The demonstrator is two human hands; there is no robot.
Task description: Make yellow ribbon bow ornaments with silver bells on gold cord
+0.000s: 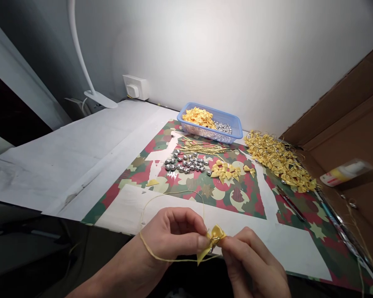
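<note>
Between my two hands, near the table's front edge, is a yellow ribbon bow (216,236) with gold cord at its knot and something silver under it, likely a bell. My left hand (174,234) pinches the bow's left side between thumb and index finger. At the bow's right side, the fingertips of my right hand (251,258) are closed on it. A thin yellow string (161,260) loops around my left wrist and runs to the bow. Silver bells (189,163) and loose yellow bows (226,170) lie on the patterned sheet beyond my hands.
A blue basket (236,136) with bows and silver bells stands by the wall. Gold cords (202,147) lie before it. Rightward are a pile of corded bows (276,161), tweezers (290,203) and a bottle (345,171). A white lamp (101,99) is clamped at the left.
</note>
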